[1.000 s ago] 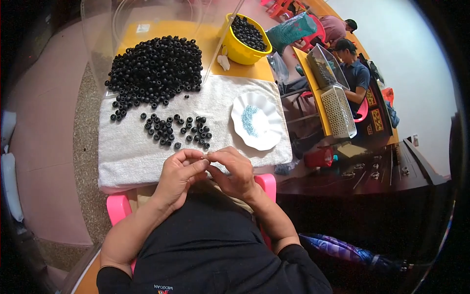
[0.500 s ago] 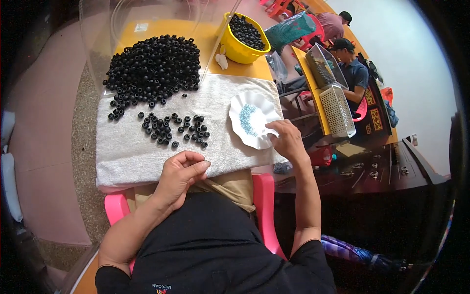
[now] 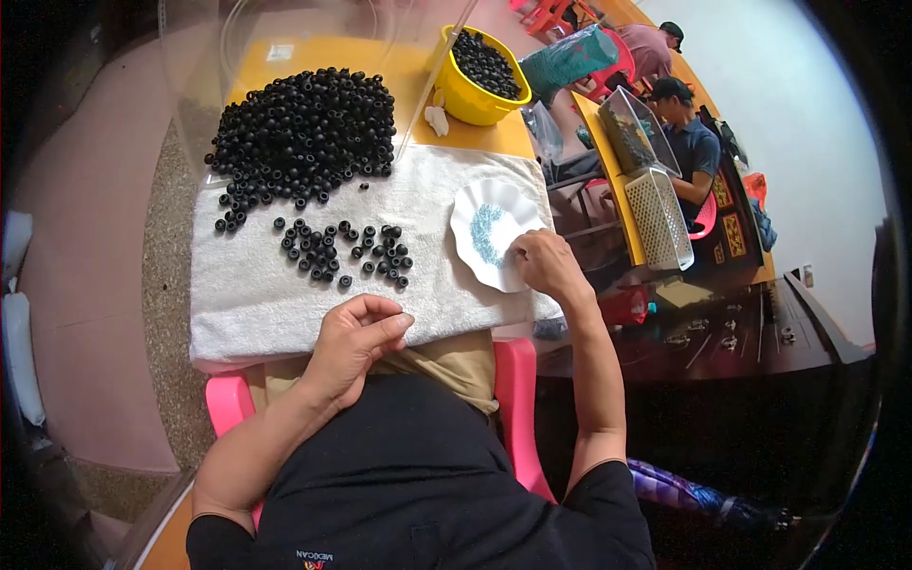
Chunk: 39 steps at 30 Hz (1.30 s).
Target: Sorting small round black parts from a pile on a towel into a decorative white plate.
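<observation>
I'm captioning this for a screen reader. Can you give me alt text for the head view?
A person's right hand reaches into a white scalloped dish of small blue pieces, while the left hand rests pinched at the edge of a white towel strewn with black beads.

L hand (image 3: 356,332) pinch contents too small to tell

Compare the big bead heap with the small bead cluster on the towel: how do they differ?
The heap is far larger and piled deep; the cluster is a sparse single layer. The heap sits at the towel's far edge, spilling off it; the cluster lies mid-towel, nearer the left hand. Both are round black beads.
</observation>
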Each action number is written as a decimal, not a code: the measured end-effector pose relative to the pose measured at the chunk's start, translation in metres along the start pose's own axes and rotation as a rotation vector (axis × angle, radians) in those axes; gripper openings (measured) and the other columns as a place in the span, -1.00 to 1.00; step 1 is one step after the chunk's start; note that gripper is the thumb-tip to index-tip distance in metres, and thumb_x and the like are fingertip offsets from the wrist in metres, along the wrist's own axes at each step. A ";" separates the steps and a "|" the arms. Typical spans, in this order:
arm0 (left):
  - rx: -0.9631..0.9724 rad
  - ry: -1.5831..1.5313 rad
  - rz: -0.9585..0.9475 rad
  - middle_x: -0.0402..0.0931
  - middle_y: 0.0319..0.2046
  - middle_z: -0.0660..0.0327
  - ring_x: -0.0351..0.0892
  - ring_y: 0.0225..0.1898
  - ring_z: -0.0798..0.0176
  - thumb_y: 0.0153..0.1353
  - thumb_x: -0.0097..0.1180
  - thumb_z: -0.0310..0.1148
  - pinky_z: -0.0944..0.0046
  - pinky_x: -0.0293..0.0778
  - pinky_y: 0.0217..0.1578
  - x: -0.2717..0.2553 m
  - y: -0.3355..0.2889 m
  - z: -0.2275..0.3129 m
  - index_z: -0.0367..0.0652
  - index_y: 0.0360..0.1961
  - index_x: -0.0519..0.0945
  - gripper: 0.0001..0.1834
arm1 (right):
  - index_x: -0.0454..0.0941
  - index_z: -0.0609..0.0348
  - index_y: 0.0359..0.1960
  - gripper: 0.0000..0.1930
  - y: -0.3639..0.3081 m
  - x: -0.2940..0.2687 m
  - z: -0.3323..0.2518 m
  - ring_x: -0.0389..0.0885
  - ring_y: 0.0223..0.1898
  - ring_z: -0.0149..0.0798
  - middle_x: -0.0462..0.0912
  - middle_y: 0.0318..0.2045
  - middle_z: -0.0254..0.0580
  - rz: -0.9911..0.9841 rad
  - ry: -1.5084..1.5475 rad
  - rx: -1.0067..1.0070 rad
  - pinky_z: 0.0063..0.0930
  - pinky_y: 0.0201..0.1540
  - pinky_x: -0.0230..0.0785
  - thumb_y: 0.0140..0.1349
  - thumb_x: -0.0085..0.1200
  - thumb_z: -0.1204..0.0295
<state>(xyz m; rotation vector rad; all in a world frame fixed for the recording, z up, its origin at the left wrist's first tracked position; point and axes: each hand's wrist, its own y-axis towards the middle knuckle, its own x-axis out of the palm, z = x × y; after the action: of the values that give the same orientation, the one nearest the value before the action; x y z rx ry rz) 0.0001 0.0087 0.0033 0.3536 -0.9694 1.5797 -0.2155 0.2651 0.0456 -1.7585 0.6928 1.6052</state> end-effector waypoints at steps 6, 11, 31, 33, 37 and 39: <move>-0.012 -0.025 0.017 0.58 -0.38 0.25 0.55 -0.40 0.42 0.15 0.27 -0.52 0.45 0.53 -0.31 0.003 -0.002 0.002 -0.22 -0.26 0.55 -0.84 | 0.66 0.22 -0.43 -0.85 -0.001 0.004 0.000 0.59 -0.28 0.06 0.64 -0.42 -0.01 0.141 -0.027 -0.070 -0.16 -0.14 0.43 0.03 0.03 0.49; -0.011 -0.020 0.013 0.58 -0.38 0.26 0.55 -0.40 0.43 0.15 0.27 -0.52 0.45 0.53 -0.31 0.003 -0.001 0.001 -0.22 -0.26 0.55 -0.84 | 0.58 0.24 -0.54 -0.95 0.000 0.007 -0.002 0.59 -0.34 0.04 0.62 -0.48 -0.04 0.247 0.041 -0.117 -0.20 -0.19 0.44 -0.06 0.12 0.52; -0.031 0.009 0.009 0.58 -0.37 0.28 0.55 -0.38 0.44 0.15 0.28 -0.49 0.46 0.53 -0.30 0.002 0.000 -0.001 -0.20 -0.26 0.55 -0.83 | 0.51 0.38 -0.14 -0.86 -0.033 -0.004 -0.055 0.64 -0.24 -0.28 0.54 -0.25 -0.12 0.364 0.908 -0.062 -0.50 -0.16 0.49 0.31 -0.06 0.67; -0.024 0.036 0.002 0.61 -0.35 0.23 0.58 -0.36 0.39 0.15 0.25 -0.47 0.40 0.55 -0.29 0.002 0.000 -0.002 -0.19 -0.25 0.53 -0.83 | 0.50 0.38 -0.14 -0.84 -0.039 -0.002 -0.071 0.64 -0.22 -0.27 0.53 -0.23 -0.11 0.314 0.967 -0.091 -0.50 -0.14 0.49 0.31 -0.10 0.71; -0.013 0.034 -0.014 0.61 -0.35 0.23 0.59 -0.37 0.39 0.16 0.26 -0.47 0.41 0.54 -0.28 0.000 -0.001 -0.002 -0.19 -0.25 0.53 -0.84 | 0.50 0.37 -0.23 -0.87 -0.045 0.000 -0.114 0.64 -0.28 -0.25 0.54 -0.32 -0.09 0.278 0.968 -0.277 -0.47 -0.21 0.48 0.24 -0.06 0.74; 0.000 0.046 -0.063 0.61 -0.36 0.23 0.59 -0.37 0.40 0.16 0.25 -0.48 0.44 0.53 -0.29 0.000 -0.001 -0.002 -0.20 -0.25 0.53 -0.84 | 0.51 0.36 -0.26 -0.91 -0.046 0.005 -0.129 0.63 -0.33 -0.24 0.55 -0.37 -0.09 0.258 1.026 -0.372 -0.46 -0.24 0.47 0.24 -0.03 0.70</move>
<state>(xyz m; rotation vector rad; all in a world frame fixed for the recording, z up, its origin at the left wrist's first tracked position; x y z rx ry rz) 0.0016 0.0107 0.0025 0.3431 -0.9141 1.5249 -0.0962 0.1973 0.0508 -2.8847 1.1527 0.9017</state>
